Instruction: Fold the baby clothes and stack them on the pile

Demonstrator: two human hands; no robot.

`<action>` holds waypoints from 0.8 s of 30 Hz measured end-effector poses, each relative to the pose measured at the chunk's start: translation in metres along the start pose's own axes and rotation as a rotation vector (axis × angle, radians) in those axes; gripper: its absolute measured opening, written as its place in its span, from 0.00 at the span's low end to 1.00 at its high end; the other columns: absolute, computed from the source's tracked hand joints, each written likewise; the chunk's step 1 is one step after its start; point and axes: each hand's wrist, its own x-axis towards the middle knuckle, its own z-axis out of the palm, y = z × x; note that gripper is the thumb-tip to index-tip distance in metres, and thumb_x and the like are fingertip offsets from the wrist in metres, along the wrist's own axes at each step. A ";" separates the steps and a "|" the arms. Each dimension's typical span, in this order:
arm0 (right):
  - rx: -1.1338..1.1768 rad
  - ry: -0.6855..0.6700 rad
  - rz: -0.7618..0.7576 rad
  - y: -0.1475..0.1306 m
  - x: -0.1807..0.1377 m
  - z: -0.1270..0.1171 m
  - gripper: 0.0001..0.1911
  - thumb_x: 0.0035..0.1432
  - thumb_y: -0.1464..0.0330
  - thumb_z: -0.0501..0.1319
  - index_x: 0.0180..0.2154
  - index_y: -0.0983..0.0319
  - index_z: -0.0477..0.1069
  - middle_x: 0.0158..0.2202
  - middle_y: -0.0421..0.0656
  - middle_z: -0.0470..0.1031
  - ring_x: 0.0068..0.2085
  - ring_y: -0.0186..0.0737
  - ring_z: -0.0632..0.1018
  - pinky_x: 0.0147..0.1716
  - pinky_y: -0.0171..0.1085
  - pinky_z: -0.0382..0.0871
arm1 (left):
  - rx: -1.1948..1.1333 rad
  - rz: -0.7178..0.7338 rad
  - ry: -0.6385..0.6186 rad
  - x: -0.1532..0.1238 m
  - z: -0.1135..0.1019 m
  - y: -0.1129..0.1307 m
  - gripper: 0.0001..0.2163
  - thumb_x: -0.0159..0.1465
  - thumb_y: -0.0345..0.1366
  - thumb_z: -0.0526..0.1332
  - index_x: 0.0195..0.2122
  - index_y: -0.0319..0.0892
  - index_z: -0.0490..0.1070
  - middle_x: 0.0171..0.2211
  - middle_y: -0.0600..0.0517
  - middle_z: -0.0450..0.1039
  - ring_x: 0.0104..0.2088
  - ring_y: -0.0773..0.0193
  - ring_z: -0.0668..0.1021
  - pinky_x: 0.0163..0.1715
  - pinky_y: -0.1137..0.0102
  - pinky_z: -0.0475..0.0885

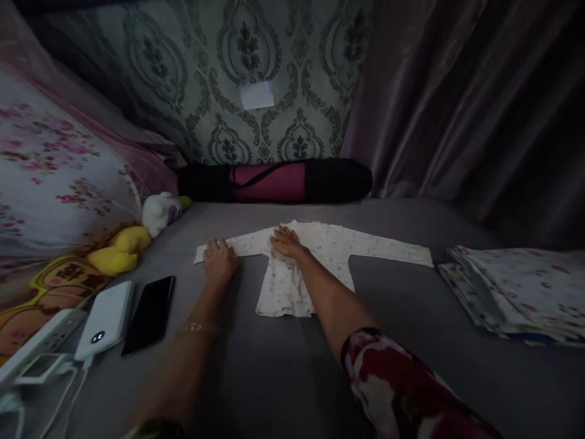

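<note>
A small white long-sleeved baby top [320,250] with a faint print lies spread flat on the grey bed sheet [274,366], sleeves out to both sides. My left hand [220,257] rests on the end of its left sleeve, fingers curled down onto the cloth. My right hand [286,241] lies flat and open on the garment's left shoulder, near the neckline. The right sleeve stretches away untouched toward the right.
A stack of folded printed cloths [516,292] sits at the right. A black phone [150,314], a white power bank [106,318] and a power strip [31,347] lie at the left, with plush toys [123,247] and a floral pillow [55,177]. A dark rolled mat bag [278,181] lies against the wall.
</note>
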 end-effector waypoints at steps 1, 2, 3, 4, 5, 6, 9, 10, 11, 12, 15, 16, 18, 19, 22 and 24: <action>0.029 -0.043 -0.007 0.001 -0.003 -0.006 0.32 0.70 0.58 0.37 0.69 0.66 0.48 0.72 0.46 0.40 0.71 0.41 0.43 0.67 0.42 0.36 | -0.039 0.015 -0.049 -0.006 -0.003 0.012 0.19 0.66 0.36 0.50 0.53 0.30 0.68 0.55 0.30 0.68 0.56 0.45 0.71 0.54 0.56 0.64; 0.051 -0.070 -0.017 0.004 -0.006 -0.012 0.32 0.70 0.58 0.35 0.69 0.67 0.47 0.72 0.46 0.40 0.71 0.40 0.43 0.67 0.41 0.37 | -0.088 0.037 -0.113 -0.012 -0.005 0.023 0.18 0.66 0.37 0.51 0.51 0.32 0.70 0.51 0.32 0.71 0.52 0.47 0.74 0.51 0.59 0.66; 0.061 -0.081 -0.026 0.007 -0.011 -0.017 0.33 0.70 0.58 0.35 0.69 0.67 0.47 0.72 0.46 0.41 0.71 0.40 0.44 0.67 0.39 0.38 | -0.140 0.055 -0.184 -0.020 -0.007 0.033 0.16 0.66 0.37 0.51 0.48 0.34 0.72 0.46 0.35 0.74 0.48 0.50 0.76 0.47 0.62 0.68; 0.057 -0.077 -0.030 0.013 -0.017 -0.020 0.33 0.70 0.58 0.35 0.69 0.68 0.46 0.72 0.46 0.41 0.71 0.39 0.44 0.67 0.38 0.38 | -0.195 0.074 -0.258 -0.028 -0.008 0.041 0.15 0.66 0.38 0.52 0.44 0.35 0.73 0.42 0.38 0.76 0.44 0.53 0.77 0.44 0.65 0.69; 0.039 -0.056 -0.026 0.020 -0.023 -0.022 0.33 0.70 0.58 0.35 0.69 0.68 0.46 0.72 0.47 0.41 0.71 0.40 0.44 0.67 0.38 0.38 | -0.250 0.085 -0.320 -0.036 -0.008 0.047 0.14 0.66 0.38 0.52 0.42 0.37 0.74 0.39 0.41 0.76 0.41 0.56 0.78 0.41 0.68 0.69; 0.008 -0.023 -0.013 0.029 -0.029 -0.024 0.33 0.70 0.58 0.36 0.69 0.69 0.46 0.72 0.48 0.42 0.71 0.40 0.44 0.67 0.39 0.38 | -0.302 0.085 -0.362 -0.045 -0.008 0.051 0.13 0.66 0.38 0.52 0.40 0.38 0.74 0.37 0.44 0.77 0.38 0.59 0.78 0.38 0.69 0.68; -0.118 0.106 0.073 0.061 -0.042 -0.025 0.32 0.69 0.60 0.39 0.68 0.71 0.47 0.71 0.50 0.43 0.70 0.44 0.45 0.67 0.43 0.38 | -0.421 0.044 -0.380 -0.066 -0.006 0.051 0.12 0.67 0.39 0.52 0.40 0.39 0.72 0.34 0.48 0.77 0.35 0.61 0.77 0.33 0.71 0.66; -0.151 0.148 0.106 0.071 -0.044 -0.025 0.32 0.69 0.60 0.39 0.68 0.71 0.47 0.71 0.51 0.44 0.70 0.45 0.45 0.67 0.44 0.37 | -0.441 0.025 -0.366 -0.070 -0.006 0.049 0.12 0.67 0.40 0.53 0.40 0.40 0.72 0.34 0.48 0.77 0.35 0.61 0.77 0.32 0.72 0.65; -0.176 0.183 0.136 0.080 -0.045 -0.025 0.33 0.69 0.60 0.38 0.68 0.72 0.47 0.71 0.52 0.44 0.70 0.46 0.45 0.67 0.45 0.37 | -0.451 0.010 -0.358 -0.072 -0.006 0.046 0.12 0.66 0.41 0.53 0.39 0.40 0.72 0.33 0.48 0.77 0.35 0.61 0.77 0.31 0.72 0.64; -0.193 0.208 0.162 0.088 -0.045 -0.025 0.33 0.69 0.59 0.38 0.68 0.73 0.47 0.71 0.52 0.44 0.70 0.46 0.46 0.67 0.45 0.37 | -0.456 -0.001 -0.355 -0.074 -0.006 0.044 0.12 0.66 0.42 0.53 0.38 0.40 0.72 0.33 0.48 0.77 0.35 0.61 0.77 0.31 0.72 0.64; -0.219 0.234 0.190 0.103 -0.039 -0.023 0.34 0.69 0.59 0.37 0.68 0.73 0.46 0.71 0.52 0.45 0.70 0.46 0.46 0.67 0.45 0.37 | -0.459 -0.023 -0.362 -0.072 -0.009 0.041 0.13 0.66 0.43 0.53 0.36 0.41 0.72 0.33 0.47 0.77 0.35 0.60 0.77 0.30 0.71 0.63; -0.226 0.237 0.190 0.105 -0.037 -0.021 0.34 0.69 0.59 0.36 0.68 0.72 0.46 0.71 0.51 0.44 0.70 0.45 0.46 0.67 0.45 0.37 | -0.468 -0.027 -0.374 -0.072 -0.011 0.040 0.13 0.65 0.43 0.53 0.36 0.41 0.72 0.33 0.48 0.77 0.35 0.60 0.77 0.29 0.71 0.63; -0.231 0.241 0.186 0.107 -0.033 -0.018 0.34 0.69 0.59 0.37 0.68 0.72 0.45 0.71 0.50 0.43 0.70 0.44 0.45 0.67 0.46 0.36 | -0.497 -0.023 -0.407 -0.070 -0.015 0.039 0.13 0.65 0.43 0.54 0.34 0.40 0.72 0.32 0.48 0.77 0.34 0.61 0.78 0.29 0.72 0.63; -0.229 0.242 0.187 0.108 -0.032 -0.017 0.34 0.69 0.58 0.37 0.68 0.71 0.45 0.71 0.50 0.43 0.70 0.44 0.45 0.67 0.46 0.36 | -0.510 -0.016 -0.429 -0.070 -0.018 0.039 0.13 0.65 0.43 0.54 0.33 0.40 0.72 0.31 0.48 0.77 0.33 0.61 0.78 0.29 0.72 0.63; -0.186 0.227 0.179 0.109 -0.033 -0.020 0.34 0.69 0.58 0.39 0.69 0.71 0.45 0.71 0.49 0.42 0.70 0.43 0.44 0.67 0.46 0.34 | -0.497 0.002 -0.501 -0.071 -0.027 0.038 0.13 0.63 0.44 0.56 0.31 0.40 0.73 0.28 0.49 0.77 0.31 0.62 0.77 0.28 0.72 0.63; -0.106 0.211 0.167 0.110 -0.036 -0.027 0.33 0.69 0.58 0.40 0.69 0.69 0.45 0.71 0.48 0.42 0.71 0.41 0.44 0.67 0.44 0.35 | -0.467 0.013 -0.539 -0.071 -0.033 0.038 0.13 0.62 0.44 0.58 0.30 0.39 0.73 0.28 0.49 0.77 0.30 0.63 0.76 0.26 0.72 0.62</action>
